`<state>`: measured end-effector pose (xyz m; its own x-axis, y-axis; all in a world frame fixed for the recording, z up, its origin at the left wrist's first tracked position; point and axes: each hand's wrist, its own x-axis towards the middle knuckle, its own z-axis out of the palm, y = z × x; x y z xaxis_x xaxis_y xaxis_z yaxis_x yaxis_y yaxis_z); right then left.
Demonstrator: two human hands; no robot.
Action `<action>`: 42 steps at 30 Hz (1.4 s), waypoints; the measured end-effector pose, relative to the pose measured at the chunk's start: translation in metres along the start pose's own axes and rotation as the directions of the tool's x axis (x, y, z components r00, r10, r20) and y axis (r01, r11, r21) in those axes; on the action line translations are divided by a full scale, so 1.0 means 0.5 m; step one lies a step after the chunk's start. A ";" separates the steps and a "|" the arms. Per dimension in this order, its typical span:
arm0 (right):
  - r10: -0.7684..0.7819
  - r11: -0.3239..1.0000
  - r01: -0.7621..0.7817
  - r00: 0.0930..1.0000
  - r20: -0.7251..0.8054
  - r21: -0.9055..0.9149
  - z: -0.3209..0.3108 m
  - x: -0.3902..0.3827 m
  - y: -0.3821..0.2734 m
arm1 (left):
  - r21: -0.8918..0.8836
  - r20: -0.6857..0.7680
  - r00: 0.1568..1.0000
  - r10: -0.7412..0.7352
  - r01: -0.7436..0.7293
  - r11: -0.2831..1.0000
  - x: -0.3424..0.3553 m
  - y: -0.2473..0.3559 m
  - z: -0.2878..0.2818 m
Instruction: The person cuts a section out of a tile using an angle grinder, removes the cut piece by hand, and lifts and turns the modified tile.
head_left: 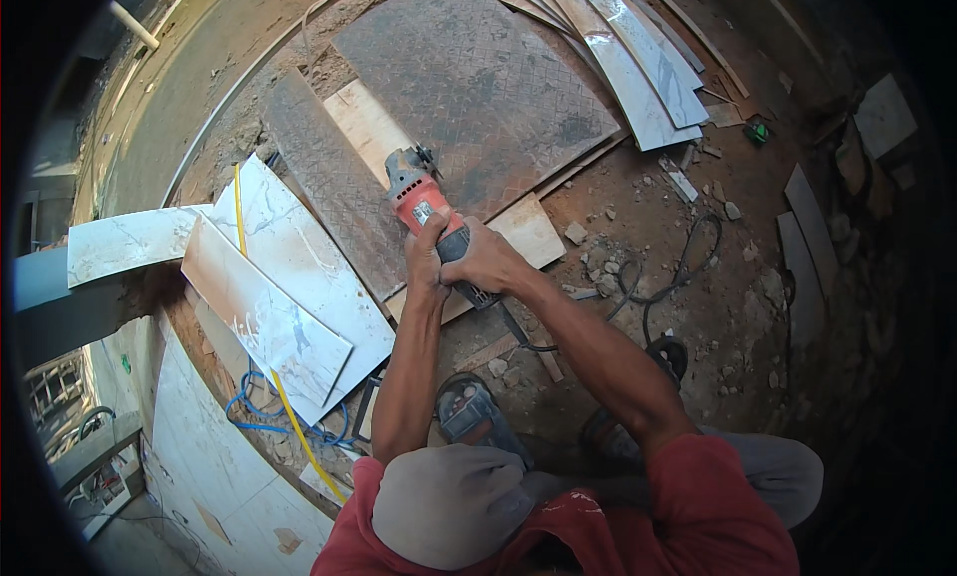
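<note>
Both of my hands are closed around a red and black angle grinder [424, 205]. My left hand [425, 257] wraps its body from the left, with the thumb lying up along the red housing. From the right, my right hand [488, 260] grips the dark rear part. The grinder's metal head points away from me, over a pale wooden strip [367, 128] between dark patterned boards [478, 88]. Its disc is hard to make out. A black cord [516, 327] leaves the rear end and runs off to the right.
White marbled tile pieces [289, 267] lie at the left, crossed by a yellow tape [291, 417] near a blue cord [249, 407]. More long tiles [638, 78] lie at the far right, near a green tape measure [757, 131]. Rubble [603, 272] and loops of cord cover ground beside my feet.
</note>
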<state>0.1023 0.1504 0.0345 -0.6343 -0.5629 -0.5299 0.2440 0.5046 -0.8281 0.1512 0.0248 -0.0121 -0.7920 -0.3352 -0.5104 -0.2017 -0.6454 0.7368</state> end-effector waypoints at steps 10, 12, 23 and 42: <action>0.038 0.999 -0.038 0.999 -0.010 -0.008 -0.002 0.013 0.004 | 0.003 0.001 1.000 -0.009 0.009 1.000 0.004 0.009 0.008; 0.058 0.998 -0.058 0.998 -0.003 -0.028 -0.001 0.013 -0.001 | -0.020 -0.037 0.999 -0.029 0.028 0.999 0.001 0.014 0.013; 0.049 0.999 -0.049 0.999 -0.011 -0.012 0.000 0.007 0.008 | 0.012 -0.002 1.000 -0.023 0.023 1.000 0.010 -0.004 -0.009; -0.017 1.000 0.017 1.000 -0.018 -0.010 0.014 -0.009 -0.014 | -0.024 0.017 1.000 0.018 -0.018 1.000 -0.022 0.022 -0.002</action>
<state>0.1089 0.1448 0.0413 -0.6517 -0.5596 -0.5120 0.2257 0.5014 -0.8353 0.1585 0.0207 0.0011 -0.8051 -0.3353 -0.4893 -0.1738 -0.6553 0.7351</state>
